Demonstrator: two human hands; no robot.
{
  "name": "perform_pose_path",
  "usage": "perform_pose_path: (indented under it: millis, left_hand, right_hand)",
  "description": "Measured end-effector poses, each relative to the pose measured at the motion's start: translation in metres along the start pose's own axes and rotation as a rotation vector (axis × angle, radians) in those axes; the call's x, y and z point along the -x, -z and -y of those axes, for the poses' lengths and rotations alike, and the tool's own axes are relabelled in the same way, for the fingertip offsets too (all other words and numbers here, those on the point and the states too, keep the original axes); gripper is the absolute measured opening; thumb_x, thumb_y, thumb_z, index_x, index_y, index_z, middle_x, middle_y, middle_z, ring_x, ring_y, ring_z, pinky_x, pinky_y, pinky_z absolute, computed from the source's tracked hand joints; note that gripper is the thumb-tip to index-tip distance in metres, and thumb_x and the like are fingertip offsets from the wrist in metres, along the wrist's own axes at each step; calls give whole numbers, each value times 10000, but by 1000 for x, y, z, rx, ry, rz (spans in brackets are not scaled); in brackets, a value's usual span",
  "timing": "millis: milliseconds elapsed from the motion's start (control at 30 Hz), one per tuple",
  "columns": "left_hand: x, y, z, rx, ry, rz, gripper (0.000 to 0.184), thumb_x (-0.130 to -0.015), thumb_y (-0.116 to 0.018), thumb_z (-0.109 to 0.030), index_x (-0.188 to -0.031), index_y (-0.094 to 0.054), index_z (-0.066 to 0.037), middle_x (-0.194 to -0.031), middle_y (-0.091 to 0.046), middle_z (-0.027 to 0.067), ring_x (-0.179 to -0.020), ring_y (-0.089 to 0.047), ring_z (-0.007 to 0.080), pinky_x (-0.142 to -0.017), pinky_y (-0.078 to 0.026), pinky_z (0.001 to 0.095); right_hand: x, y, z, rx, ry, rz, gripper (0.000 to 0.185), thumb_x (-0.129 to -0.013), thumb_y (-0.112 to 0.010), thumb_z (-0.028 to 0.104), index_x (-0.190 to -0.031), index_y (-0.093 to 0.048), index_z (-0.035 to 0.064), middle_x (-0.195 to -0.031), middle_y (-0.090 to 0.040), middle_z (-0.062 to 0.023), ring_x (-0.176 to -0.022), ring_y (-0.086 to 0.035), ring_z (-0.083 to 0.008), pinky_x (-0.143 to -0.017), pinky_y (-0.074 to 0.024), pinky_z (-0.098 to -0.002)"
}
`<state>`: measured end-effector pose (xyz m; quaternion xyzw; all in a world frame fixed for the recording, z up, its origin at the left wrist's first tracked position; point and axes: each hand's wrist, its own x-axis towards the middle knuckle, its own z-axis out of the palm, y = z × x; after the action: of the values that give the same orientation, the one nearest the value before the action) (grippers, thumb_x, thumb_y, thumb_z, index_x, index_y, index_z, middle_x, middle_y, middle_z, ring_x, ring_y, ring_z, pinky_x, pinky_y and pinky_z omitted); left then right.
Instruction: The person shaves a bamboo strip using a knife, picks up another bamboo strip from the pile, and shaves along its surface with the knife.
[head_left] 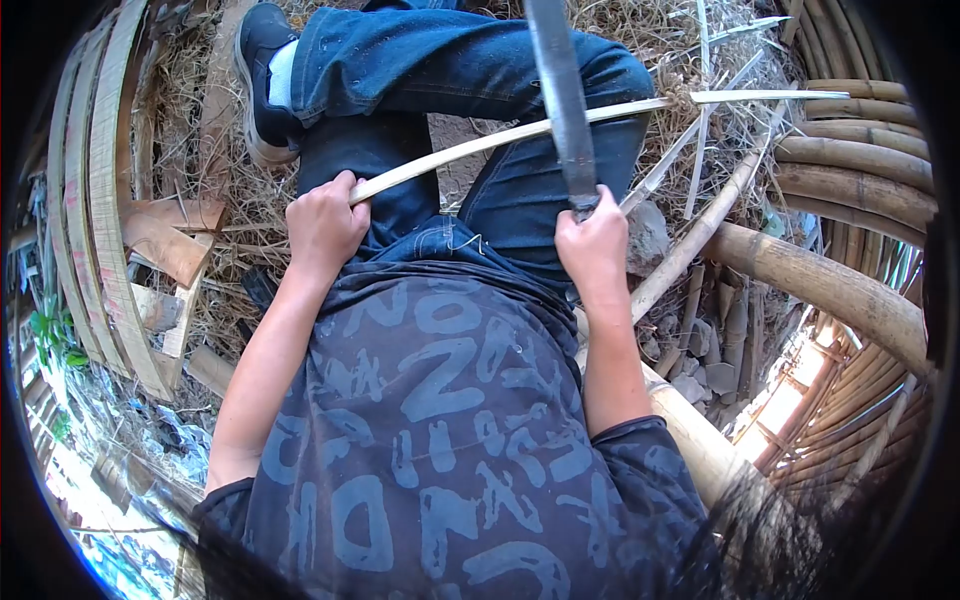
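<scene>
My left hand [328, 228] is closed around the near end of a pale bamboo strip [455, 153]. The strip runs to the right across my bent leg and looks slightly bowed. In my right hand [592, 242] is the handle of a long machete [562, 100], its grey blade pointing away from me toward the top edge. The blade crosses over the strip; I cannot tell whether they touch. Just past my knee, a pale split length [765, 96] extends further right, close to the strip's far end.
Thick bamboo poles [820, 280] lie at the right, with more stacked poles [860, 145] behind. Long split slats [100, 190] stand at the left, near a wood offcut [170, 240]. Dry shavings [690, 40] cover the ground. Stones [648, 236] sit beside my right hand.
</scene>
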<state>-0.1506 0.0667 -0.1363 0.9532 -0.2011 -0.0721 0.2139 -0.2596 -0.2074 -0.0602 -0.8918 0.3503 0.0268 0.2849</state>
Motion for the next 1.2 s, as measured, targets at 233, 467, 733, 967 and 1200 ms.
perform_pose_path:
  millis: [233, 467, 733, 967, 1200]
  left_hand:
    - [0, 4, -1, -51, -14, -28, 166, -849, -577, -241, -792, -600, -87, -698, -649, 154, -671, -643, 374, -594, -496, 491]
    - [9, 22, 5, 4, -103, -30, 511, -822, -658, -543, -803, -519, -51, -668, -582, 151, -652, -609, 369, -563, -459, 441]
    - [39, 37, 59, 40, -102, -112, 468, -889, -610, -487, -790, -510, -42, -707, -544, 163, -677, -561, 373, -582, -425, 445]
    - [61, 54, 100, 5, 26, -69, 504, -894, -610, -483, -828, -471, -3, -761, -467, 166, -713, -460, 354, -625, -378, 427]
    - [58, 60, 96, 19, 87, 42, 473, -900, -623, -435, -847, -469, 9, -779, -464, 175, -739, -455, 368, -661, -377, 433]
  right_hand:
    - [1, 3, -2, -16, 30, -8, 267, -772, -611, 82, -1001, -581, -53, -778, -654, -288, -830, -656, -444, -737, -515, -487]
    - [4, 10, -12, -207, 45, -23, 218, -763, -603, 64, -950, -590, -44, -680, -634, -230, -717, -667, -400, -648, -510, -435]
    - [16, 0, -34, -467, 84, -99, 170, -806, -669, 71, -906, -575, -29, -650, -645, -105, -626, -647, -118, -570, -500, -309]
    - [14, -1, -36, -464, 137, -116, 187, -809, -700, 103, -887, -577, -14, -664, -653, -109, -612, -663, -153, -562, -499, -313]
    - [13, -5, -39, -498, 148, -105, 191, -806, -707, 116, -867, -577, -10, -649, -640, -104, -576, -642, -152, -542, -485, -309]
